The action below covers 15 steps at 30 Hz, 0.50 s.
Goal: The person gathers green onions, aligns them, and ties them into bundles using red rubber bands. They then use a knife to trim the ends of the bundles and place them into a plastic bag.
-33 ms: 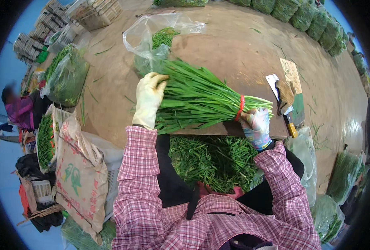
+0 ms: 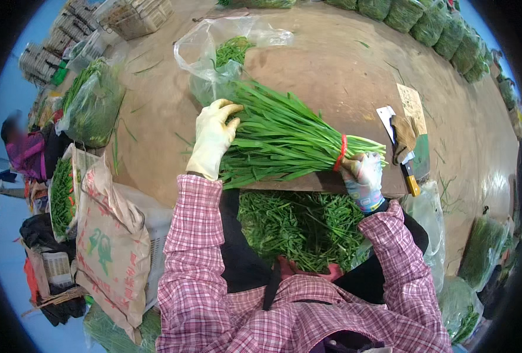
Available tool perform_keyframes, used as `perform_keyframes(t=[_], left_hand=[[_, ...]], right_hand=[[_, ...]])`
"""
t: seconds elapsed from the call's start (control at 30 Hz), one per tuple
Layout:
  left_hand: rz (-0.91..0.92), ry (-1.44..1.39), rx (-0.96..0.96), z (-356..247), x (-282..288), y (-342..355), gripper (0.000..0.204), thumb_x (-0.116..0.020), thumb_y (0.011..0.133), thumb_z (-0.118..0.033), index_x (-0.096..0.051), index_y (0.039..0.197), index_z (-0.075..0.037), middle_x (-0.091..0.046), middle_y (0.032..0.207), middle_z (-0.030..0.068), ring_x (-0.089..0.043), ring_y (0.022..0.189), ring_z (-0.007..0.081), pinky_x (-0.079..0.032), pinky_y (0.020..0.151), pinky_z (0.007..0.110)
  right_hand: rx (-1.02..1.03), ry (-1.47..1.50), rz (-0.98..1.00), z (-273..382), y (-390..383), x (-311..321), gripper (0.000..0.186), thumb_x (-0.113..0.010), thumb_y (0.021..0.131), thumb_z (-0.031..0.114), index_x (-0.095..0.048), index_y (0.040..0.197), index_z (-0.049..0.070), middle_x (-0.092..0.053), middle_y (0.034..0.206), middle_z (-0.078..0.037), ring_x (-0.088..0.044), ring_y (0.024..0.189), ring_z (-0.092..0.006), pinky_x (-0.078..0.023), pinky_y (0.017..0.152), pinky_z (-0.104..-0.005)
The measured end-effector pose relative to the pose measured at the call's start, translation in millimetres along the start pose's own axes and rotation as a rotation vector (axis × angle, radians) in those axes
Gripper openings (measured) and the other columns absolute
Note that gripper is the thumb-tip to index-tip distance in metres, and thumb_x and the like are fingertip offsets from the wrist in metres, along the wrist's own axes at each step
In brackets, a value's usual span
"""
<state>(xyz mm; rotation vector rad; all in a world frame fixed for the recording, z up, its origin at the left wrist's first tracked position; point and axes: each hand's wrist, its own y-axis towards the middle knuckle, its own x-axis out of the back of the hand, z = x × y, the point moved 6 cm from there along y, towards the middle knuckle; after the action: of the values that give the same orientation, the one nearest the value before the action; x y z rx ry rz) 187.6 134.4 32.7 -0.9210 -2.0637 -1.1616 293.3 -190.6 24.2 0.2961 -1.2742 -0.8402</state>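
Observation:
A long bundle of flat green leaves (image 2: pixel 290 135), tied with a red band (image 2: pixel 341 152) near its pale stem end, lies across a brown board (image 2: pixel 320 70). My left hand (image 2: pixel 215 135), in a cream rubber glove, has its fingers curled on the leaf ends. My right hand (image 2: pixel 364 179), in a patterned glove, grips the bundle beside the band. Right of it lie a knife (image 2: pixel 410 179) with a yellow handle and a brown cloth item (image 2: pixel 403 135) over its blade. A clear bag (image 2: pixel 214 82) with more greens sits beyond the bundle.
Below the board is a mass of cut greens (image 2: pixel 296 229). At left are a paper sack (image 2: pixel 108 259), a crate of banded greens (image 2: pixel 61 200), a bag of greens (image 2: pixel 93 109) and a seated person (image 2: pixel 25 147). Packed bags (image 2: pixel 426 23) line the back right.
My left hand has shifted slightly right and up at the leaf ends, its fingers a little differently bent. My right hand stays on the bundle. The surroundings have moved slightly with the view.

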Motion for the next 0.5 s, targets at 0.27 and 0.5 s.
perform_keyframes(t=[0.27, 0.5], left_hand=[[0.067, 0.051, -0.127, 11.4, -11.3, 2.0, 0.018, -0.07, 0.077, -0.007, -0.072, 0.094, -0.012, -0.069, 0.096, 0.0043, -0.063, 0.099, 0.0246, -0.044, 0.1, 0.04], [0.082, 0.071, -0.159, 5.1, -11.9, 1.6, 0.009, -0.072, 0.075, -0.012, -0.071, 0.083, -0.013, -0.067, 0.082, 0.0036, -0.063, 0.089, 0.0244, -0.039, 0.105, 0.045]], right_hand=[[-0.023, -0.028, 0.01, 3.2, 2.3, -1.0, 0.015, -0.076, 0.072, 0.008, -0.069, 0.085, 0.01, -0.059, 0.076, -0.007, -0.054, 0.072, -0.0313, -0.038, 0.067, -0.0428], [-0.072, -0.01, 0.065, 0.7, 1.7, -2.6, 0.016, -0.076, 0.071, 0.007, -0.069, 0.085, 0.011, -0.061, 0.079, -0.008, -0.056, 0.074, -0.0314, -0.04, 0.068, -0.0431]])
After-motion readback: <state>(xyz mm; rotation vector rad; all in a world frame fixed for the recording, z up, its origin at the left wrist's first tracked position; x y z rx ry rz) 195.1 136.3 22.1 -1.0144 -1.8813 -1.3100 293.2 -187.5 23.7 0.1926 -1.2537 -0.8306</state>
